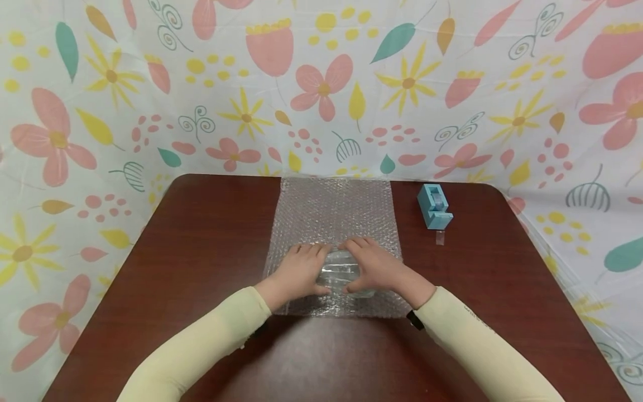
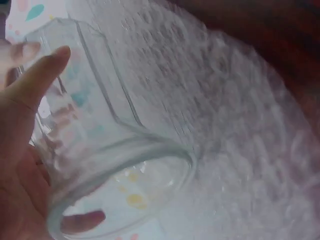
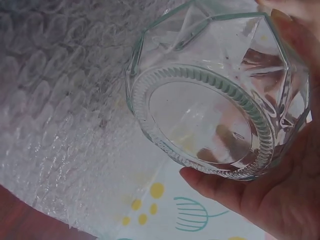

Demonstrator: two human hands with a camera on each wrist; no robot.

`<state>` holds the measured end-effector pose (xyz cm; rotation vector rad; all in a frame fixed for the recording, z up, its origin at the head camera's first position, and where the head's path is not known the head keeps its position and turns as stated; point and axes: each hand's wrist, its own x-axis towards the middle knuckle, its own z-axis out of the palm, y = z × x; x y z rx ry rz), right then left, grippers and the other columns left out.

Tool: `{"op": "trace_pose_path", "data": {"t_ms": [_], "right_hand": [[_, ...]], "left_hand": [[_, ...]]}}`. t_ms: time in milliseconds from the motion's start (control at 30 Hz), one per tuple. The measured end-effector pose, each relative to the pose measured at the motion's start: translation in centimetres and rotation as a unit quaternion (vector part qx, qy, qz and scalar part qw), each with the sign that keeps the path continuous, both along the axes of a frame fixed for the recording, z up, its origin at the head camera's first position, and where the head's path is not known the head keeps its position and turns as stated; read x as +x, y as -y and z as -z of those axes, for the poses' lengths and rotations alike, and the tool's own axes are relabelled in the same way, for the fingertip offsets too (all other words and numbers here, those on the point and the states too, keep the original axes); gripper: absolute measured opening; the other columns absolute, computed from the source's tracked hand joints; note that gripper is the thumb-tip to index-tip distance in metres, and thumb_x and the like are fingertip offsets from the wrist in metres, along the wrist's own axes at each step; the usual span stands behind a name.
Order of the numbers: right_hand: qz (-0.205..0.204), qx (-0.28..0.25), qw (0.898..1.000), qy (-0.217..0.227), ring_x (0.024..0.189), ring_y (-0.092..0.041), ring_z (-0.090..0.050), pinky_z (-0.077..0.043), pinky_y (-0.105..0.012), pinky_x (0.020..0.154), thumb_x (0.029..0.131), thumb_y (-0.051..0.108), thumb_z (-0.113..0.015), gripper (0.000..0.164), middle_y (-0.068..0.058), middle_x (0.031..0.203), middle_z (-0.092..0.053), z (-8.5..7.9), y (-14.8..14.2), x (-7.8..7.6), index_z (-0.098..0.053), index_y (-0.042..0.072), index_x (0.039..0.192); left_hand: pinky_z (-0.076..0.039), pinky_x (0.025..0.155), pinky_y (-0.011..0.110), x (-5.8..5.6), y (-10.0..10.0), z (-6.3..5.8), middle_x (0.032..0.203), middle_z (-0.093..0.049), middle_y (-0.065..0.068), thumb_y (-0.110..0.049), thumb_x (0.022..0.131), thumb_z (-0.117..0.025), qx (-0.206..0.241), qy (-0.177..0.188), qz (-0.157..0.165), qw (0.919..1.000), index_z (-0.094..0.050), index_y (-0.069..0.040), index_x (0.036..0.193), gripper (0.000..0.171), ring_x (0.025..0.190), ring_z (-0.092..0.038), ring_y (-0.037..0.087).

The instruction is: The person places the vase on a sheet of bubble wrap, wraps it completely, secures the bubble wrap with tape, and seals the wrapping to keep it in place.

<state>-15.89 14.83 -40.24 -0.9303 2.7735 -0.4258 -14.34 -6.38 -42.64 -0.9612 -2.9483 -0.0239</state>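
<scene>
A clear glass jar point(image 1: 340, 269) lies on its side over a sheet of bubble wrap point(image 1: 334, 212), between my two hands. My left hand point(image 1: 300, 272) grips its open-mouthed end; the round rim and flat-panelled wall of the jar point(image 2: 95, 100) show in the left wrist view. Around the other end curl the fingers and thumb of my right hand point(image 1: 377, 267). In the right wrist view the faceted base of the jar point(image 3: 200, 120) has a ribbed ring. Whether the jar touches the wrap or is held just above it, I cannot tell.
On the right of the brown table point(image 1: 211, 223) stands a blue tape dispenser point(image 1: 434, 206), a short strip of clear tape point(image 1: 440, 238) hanging from its front. The bubble wrap reaches the table's back edge. Behind hangs a flower-patterned curtain point(image 1: 321, 128).
</scene>
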Motion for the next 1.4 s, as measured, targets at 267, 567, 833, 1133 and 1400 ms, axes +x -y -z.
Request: {"op": "trace_pose_path", "data": {"t_ms": [267,567,833,1133,1400], "right_hand": [[0.004,0.013,1.0,0.004,0.138,-0.044,-0.051,-0.039,-0.06,0.117,0.073,0.037,-0.09,0.087,-0.022,0.147,-0.055,-0.3,-0.2,0.2,-0.052,0.001,0.143],[0.006,0.012,1.0,-0.004,0.139,-0.044,-0.051,-0.039,-0.062,0.117,0.072,0.036,-0.091,0.087,-0.022,0.148,-0.056,-0.1,-0.1,0.2,-0.054,0.002,0.143],[0.004,0.006,1.0,-0.005,0.139,-0.044,-0.051,-0.039,-0.063,0.117,0.072,0.037,-0.091,0.086,-0.022,0.147,-0.056,0.0,-0.2,0.4,-0.054,0.002,0.142],[-0.004,-0.003,1.0,-0.025,0.134,-0.043,-0.055,-0.043,-0.061,0.114,0.071,0.037,-0.091,0.086,-0.022,0.144,-0.058,0.0,-0.1,0.3,-0.055,0.001,0.14],[-0.005,0.004,1.0,-0.012,0.136,-0.042,-0.054,-0.039,-0.06,0.118,0.072,0.037,-0.091,0.086,-0.021,0.144,-0.058,0.0,0.1,0.0,-0.054,0.001,0.141]], "left_hand": [[-0.038,0.119,0.06,3.4,0.2,1.3,0.165,-0.034,0.021,-0.08,0.076,-0.069,-0.024,-0.072,0.044,0.9961,-0.022,-0.007,0.163,0.123,0.152,-0.037,0.038],[-0.037,0.122,0.054,5.1,0.6,3.1,0.169,-0.025,0.02,-0.082,0.076,-0.066,-0.083,-0.152,0.06,0.9831,-0.026,-0.013,0.163,0.118,0.157,-0.029,0.039],[-0.037,0.121,0.055,5.3,0.7,4.1,0.169,-0.027,0.02,-0.075,0.072,-0.075,-0.089,-0.173,0.073,0.9782,-0.027,-0.016,0.162,0.118,0.156,-0.03,0.041],[-0.038,0.121,0.054,5.2,1.0,4.3,0.168,-0.026,0.02,-0.05,0.076,-0.083,-0.123,-0.205,0.079,0.9679,-0.014,-0.017,0.165,0.118,0.155,-0.03,0.04],[-0.048,0.114,0.044,3.8,0.7,4.3,0.162,-0.039,0.017,-0.051,0.079,-0.081,-0.103,-0.249,0.045,0.9619,-0.032,-0.017,0.159,0.1,0.146,-0.046,0.037]]}}
